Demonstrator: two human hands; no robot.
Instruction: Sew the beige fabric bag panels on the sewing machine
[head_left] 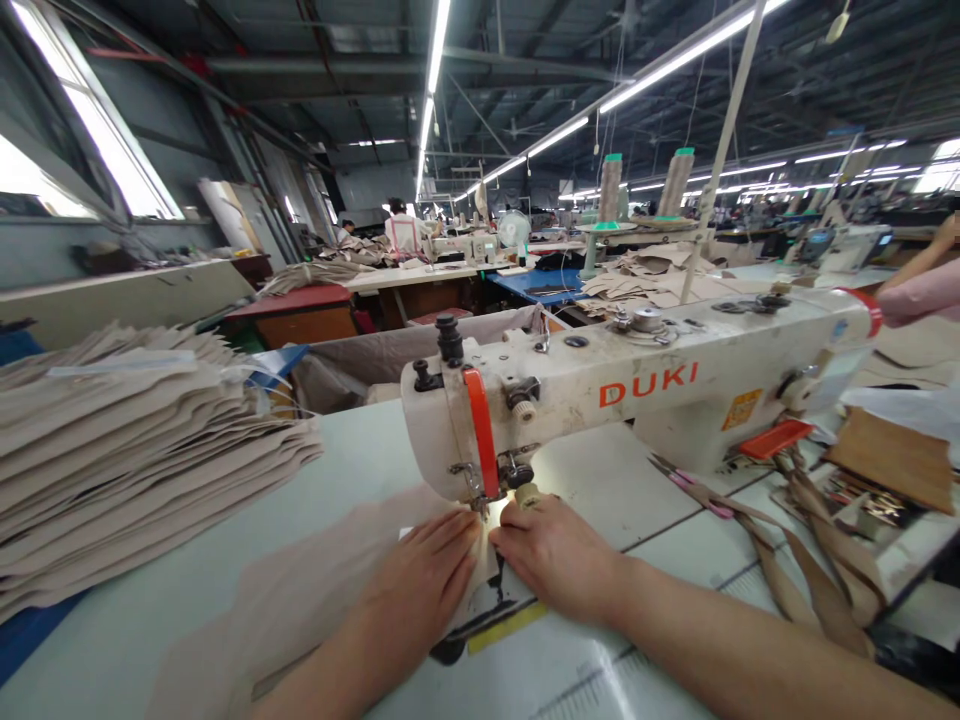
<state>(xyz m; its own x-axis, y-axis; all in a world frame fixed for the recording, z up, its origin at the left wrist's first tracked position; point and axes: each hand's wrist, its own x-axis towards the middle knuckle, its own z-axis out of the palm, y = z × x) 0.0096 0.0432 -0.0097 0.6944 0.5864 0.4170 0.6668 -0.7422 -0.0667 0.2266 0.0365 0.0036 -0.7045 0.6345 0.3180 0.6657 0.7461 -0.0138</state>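
A white sewing machine with an orange-red strip on its head stands across the table. A pale beige fabric piece lies on the table to the left and runs up to the lit needle area. My left hand rests flat on this fabric, its fingertips just beside the presser foot. On the other side of the foot is my right hand, fingers curled and pinching at the fabric's edge. Their tips and the exact grip are partly hidden.
Stacked beige fabric pieces rise at the left. Pink-handled scissors and beige straps lie right of the machine. Thread cones stand behind it. At the right edge shows another person's arm; more people sit farther back.
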